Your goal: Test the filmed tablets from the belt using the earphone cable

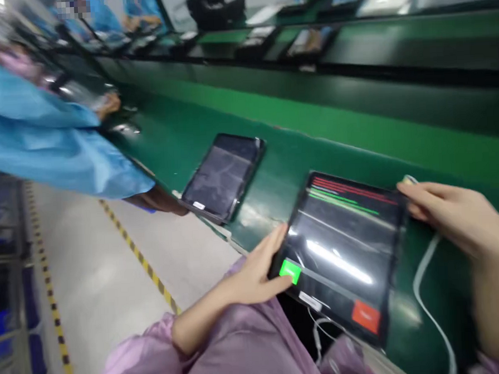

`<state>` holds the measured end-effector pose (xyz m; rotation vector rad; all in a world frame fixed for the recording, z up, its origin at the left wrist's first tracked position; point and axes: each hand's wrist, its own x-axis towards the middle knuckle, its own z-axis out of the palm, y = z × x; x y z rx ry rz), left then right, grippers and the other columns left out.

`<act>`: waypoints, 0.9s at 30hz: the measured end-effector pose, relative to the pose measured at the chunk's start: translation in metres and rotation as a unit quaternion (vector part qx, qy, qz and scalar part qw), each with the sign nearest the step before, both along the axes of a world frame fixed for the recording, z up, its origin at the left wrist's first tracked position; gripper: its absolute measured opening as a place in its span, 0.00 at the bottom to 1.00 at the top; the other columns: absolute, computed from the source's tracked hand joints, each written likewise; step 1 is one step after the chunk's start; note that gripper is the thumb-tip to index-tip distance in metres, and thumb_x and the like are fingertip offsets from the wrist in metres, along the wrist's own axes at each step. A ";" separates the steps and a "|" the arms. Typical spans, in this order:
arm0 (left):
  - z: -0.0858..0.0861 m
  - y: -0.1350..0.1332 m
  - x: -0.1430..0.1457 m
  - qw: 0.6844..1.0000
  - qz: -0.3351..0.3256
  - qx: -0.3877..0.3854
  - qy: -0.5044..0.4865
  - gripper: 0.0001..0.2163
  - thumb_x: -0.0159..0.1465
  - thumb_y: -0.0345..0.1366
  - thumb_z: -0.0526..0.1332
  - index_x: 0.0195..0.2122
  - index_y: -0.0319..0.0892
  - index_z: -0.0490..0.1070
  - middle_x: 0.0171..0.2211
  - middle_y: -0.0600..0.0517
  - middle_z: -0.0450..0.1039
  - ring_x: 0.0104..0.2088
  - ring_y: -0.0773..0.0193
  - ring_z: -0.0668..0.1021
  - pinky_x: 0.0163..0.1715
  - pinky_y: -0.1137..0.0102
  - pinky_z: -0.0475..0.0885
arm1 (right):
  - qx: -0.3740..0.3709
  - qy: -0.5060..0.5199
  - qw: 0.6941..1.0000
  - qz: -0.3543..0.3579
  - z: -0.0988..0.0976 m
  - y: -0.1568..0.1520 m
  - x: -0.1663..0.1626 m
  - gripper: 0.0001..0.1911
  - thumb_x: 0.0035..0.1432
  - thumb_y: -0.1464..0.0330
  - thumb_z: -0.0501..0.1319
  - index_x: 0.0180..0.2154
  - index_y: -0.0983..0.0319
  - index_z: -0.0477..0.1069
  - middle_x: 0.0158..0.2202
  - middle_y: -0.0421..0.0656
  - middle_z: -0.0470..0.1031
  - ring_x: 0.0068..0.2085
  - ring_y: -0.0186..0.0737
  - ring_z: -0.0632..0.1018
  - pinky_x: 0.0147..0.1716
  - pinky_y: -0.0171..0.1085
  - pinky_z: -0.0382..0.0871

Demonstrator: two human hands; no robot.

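Observation:
A black tablet (339,232) lies tilted at the near edge of the green bench, its screen lit with red and green text lines, a green button at lower left and a red one at lower right. My left hand (258,270) grips its left edge, with the thumb on the front beside the green button. At the tablet's upper right corner, my right hand (455,209) pinches the end of a white cable (421,278). The fingers partly hide the plug, and I cannot tell whether it sits in the tablet.
A second tablet (224,174), its screen dark, lies to the left on the bench (289,151). Further left a co-worker's blue sleeve (54,136) reaches over the bench. A shelf (372,63) with several devices runs behind. Thin white wires (318,334) hang below my tablet.

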<state>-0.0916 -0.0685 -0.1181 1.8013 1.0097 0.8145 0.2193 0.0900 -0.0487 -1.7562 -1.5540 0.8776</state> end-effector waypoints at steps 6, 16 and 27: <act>0.002 -0.002 -0.003 1.000 0.007 -0.028 -0.006 0.36 0.72 0.39 0.54 0.71 0.59 0.26 0.73 0.51 0.34 0.71 0.52 0.46 0.69 0.49 0.47 | -0.057 0.142 0.986 -0.065 0.002 0.003 -0.005 0.30 0.33 0.46 0.76 0.24 0.65 0.72 0.18 0.37 0.66 0.20 0.27 0.63 0.20 0.32 0.54; 0.009 0.002 0.017 0.991 0.039 0.060 0.113 0.64 0.51 0.56 0.72 0.69 0.51 0.17 0.72 0.36 0.35 0.69 0.34 0.51 0.64 0.35 0.52 | -0.061 0.124 0.979 -0.150 0.020 0.003 -0.021 0.12 0.52 0.78 0.71 0.21 0.67 0.72 0.15 0.37 0.68 0.17 0.25 0.63 0.20 0.29 0.56; 0.013 0.000 0.021 0.986 0.038 0.041 0.156 0.61 0.54 0.57 0.70 0.69 0.55 0.17 0.72 0.38 0.36 0.69 0.39 0.52 0.65 0.38 0.53 | -0.031 0.136 0.978 -0.155 0.016 0.003 -0.026 0.15 0.60 0.80 0.64 0.21 0.67 0.72 0.13 0.36 0.65 0.17 0.26 0.62 0.20 0.30 0.54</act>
